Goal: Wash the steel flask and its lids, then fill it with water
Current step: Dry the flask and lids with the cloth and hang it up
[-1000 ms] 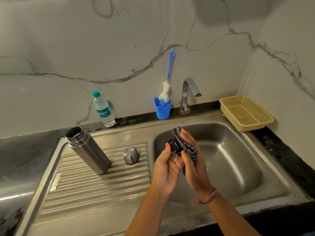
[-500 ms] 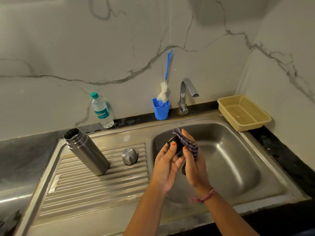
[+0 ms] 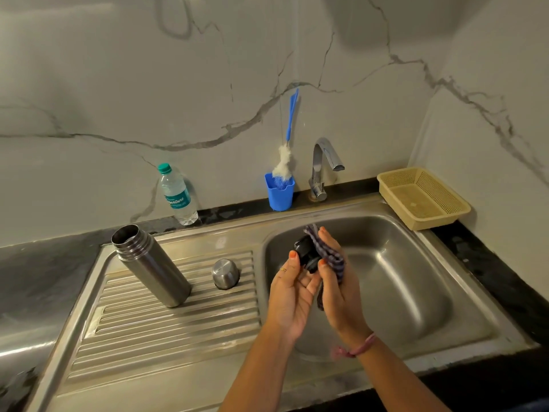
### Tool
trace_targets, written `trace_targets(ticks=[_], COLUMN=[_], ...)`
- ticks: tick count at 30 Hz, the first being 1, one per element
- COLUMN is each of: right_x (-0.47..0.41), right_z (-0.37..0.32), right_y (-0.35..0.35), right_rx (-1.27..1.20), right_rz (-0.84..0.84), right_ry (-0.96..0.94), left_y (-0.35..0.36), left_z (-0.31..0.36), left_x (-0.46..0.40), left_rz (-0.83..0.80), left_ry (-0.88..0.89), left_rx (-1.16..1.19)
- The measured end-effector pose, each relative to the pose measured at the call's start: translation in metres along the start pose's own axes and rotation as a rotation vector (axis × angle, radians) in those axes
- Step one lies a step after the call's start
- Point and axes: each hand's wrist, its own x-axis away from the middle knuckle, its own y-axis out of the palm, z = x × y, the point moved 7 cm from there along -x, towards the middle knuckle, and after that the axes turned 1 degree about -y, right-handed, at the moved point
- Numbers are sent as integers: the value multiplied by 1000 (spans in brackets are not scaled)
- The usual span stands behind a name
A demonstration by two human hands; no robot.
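The open steel flask (image 3: pixel 151 266) stands on the ribbed drainboard (image 3: pixel 166 319), left of the sink bowl (image 3: pixel 395 281). Its steel cup lid (image 3: pixel 225 273) sits upside down beside it. Over the bowl, my left hand (image 3: pixel 292 289) holds the black inner lid (image 3: pixel 306 253) between thumb and fingers. My right hand (image 3: pixel 338 289) grips a striped purple cloth (image 3: pixel 326 254) and presses it against that lid. Part of the lid is hidden by the cloth and fingers.
A tap (image 3: pixel 323 165) stands behind the bowl, with no water running. A blue cup (image 3: pixel 279 192) holds a bottle brush (image 3: pixel 286 156). A plastic water bottle (image 3: pixel 176 195) stands by the wall, and a yellow basket (image 3: pixel 423 197) sits at the right.
Both hands stay over the bowl; the cloth and fingers have shifted slightly around the black lid. The view has drifted a little.
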Motion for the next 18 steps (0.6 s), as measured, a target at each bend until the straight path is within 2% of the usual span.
trace_targets(ticks=[3,7,9,12,18], right_x=[2,-3,-2,1,2], right_z=[-7,-3,-15,-19,-15], right_y=[5,-5,-1,7,6], right_rx=[132,-30,59,349,350], right_rz=[-49,50,32,-58,-74], right_ry=[-118,22,-32,-234,-244], left_y=[-2,1,1,1,2], left_z=[1,-1,0,-1,-4], left_x=[-2,0,1,-1,-3], left_rz=[7,14,17,-17,-20], left_ry=[11,10,17,9,-5], left_rx=[9,-16,-24,-57,-101])
